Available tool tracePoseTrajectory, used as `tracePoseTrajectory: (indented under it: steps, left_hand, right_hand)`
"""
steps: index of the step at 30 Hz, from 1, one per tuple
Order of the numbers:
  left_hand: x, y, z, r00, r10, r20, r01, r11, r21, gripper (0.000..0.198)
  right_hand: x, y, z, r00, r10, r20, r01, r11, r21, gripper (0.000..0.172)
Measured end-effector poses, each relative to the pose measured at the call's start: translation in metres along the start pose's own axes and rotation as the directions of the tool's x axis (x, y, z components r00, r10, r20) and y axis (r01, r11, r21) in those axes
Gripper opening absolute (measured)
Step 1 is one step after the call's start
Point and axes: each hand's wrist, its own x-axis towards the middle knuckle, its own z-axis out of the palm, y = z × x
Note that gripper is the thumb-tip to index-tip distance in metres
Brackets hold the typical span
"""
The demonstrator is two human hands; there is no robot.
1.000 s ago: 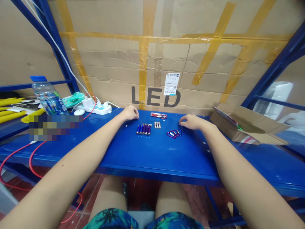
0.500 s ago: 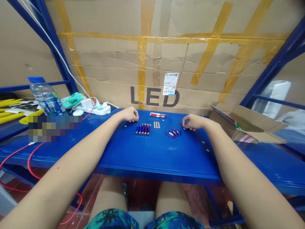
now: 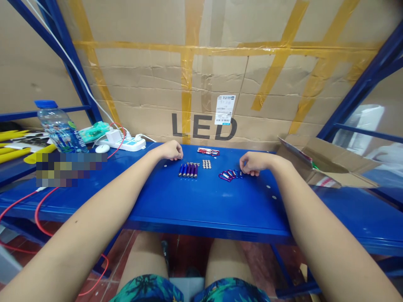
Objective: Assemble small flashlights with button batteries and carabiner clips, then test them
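My right hand [image 3: 253,162] is closed, its fingertips down on a small dark blue carabiner at the right end of a fanned row of purple and blue carabiners [image 3: 229,175]. My left hand [image 3: 172,151] rests on the table with its fingers curled together; whatever lies in them is hidden. Just right of it, several blue and purple metal tubes [image 3: 188,170] lie side by side, with small silvery pieces at their far ends. Between the hands sits a tidy block of small round silver cells [image 3: 207,164]. Behind that lies a bundle of slim red and silver pieces [image 3: 208,152].
On the left stand a blue-capped bottle [image 3: 61,128], a white power strip [image 3: 130,143] with cables, and yellow-handled items [image 3: 15,147]. An open cardboard box [image 3: 324,163] is at the right. A large taped carton [image 3: 151,84] walls off the back of the blue table [image 3: 208,209].
My right hand has moved slightly left and down, bringing the dark blue carabiner up against the end of the row. My left hand has stayed in place.
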Motion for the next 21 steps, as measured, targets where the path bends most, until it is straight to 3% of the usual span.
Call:
tracePoseTrajectory:
  steps: [8, 10, 12, 15, 18, 21]
  left_hand:
    - [0.0, 0.0, 0.001, 1.0, 0.023, 0.005, -0.023, 1.0, 0.02, 0.01]
    - [-0.001, 0.002, 0.002, 0.998, 0.056, -0.029, -0.055, 0.998, 0.025, 0.008]
    - [-0.004, 0.009, 0.004, 0.987, 0.129, -0.098, -0.13, 0.992, -0.001, 0.007]
    - [-0.012, 0.029, 0.01, 0.942, 0.261, -0.212, -0.291, 0.948, -0.125, 0.008]
    - [-0.021, 0.054, 0.021, 0.907, 0.331, -0.259, -0.394, 0.883, -0.254, 0.008]
    - [-0.028, 0.073, 0.032, 0.876, 0.407, -0.26, -0.477, 0.811, -0.338, 0.008]
  right_hand:
    - [-0.003, -0.005, 0.001, 1.0, -0.007, 0.009, 0.007, 1.0, 0.015, 0.007]
    - [-0.005, -0.004, -0.003, 0.998, 0.0, -0.056, 0.001, 1.0, 0.021, 0.004]
    - [-0.008, -0.006, -0.006, 0.976, -0.021, -0.218, 0.024, 1.0, 0.014, 0.003]
    - [-0.011, -0.018, -0.004, 0.883, -0.172, -0.436, 0.23, 0.97, 0.084, 0.007]
    - [-0.008, -0.041, 0.012, 0.803, -0.322, -0.501, 0.509, 0.808, 0.297, 0.013]
    - [-0.001, -0.063, 0.031, 0.754, -0.361, -0.549, 0.62, 0.668, 0.411, 0.021]
